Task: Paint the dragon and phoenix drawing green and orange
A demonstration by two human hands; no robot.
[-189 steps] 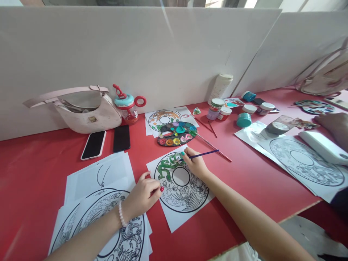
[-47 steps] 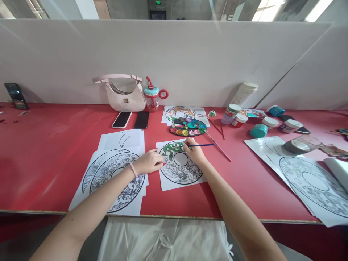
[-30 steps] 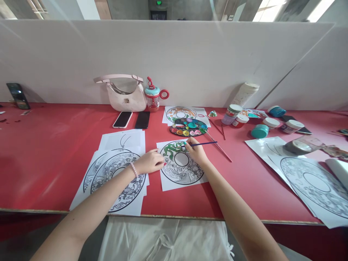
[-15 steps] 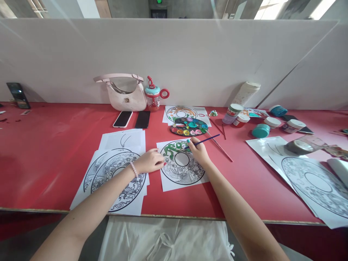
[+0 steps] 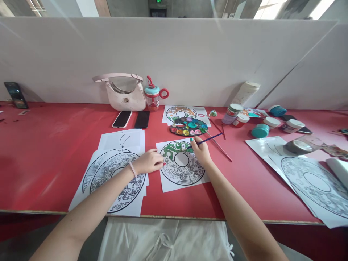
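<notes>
Pinches a dark-blue brush (image 5: 210, 138) in the right hand's (image 5: 200, 149) fingers over the partly green sheet (image 5: 181, 159) on the surface (image 5: 244, 174), resting the loosely curled left hand (image 5: 149, 161) on its left edge, apparently to steady it, with the palette (image 5: 187, 126) just beyond, presumably for easy reach.
</notes>
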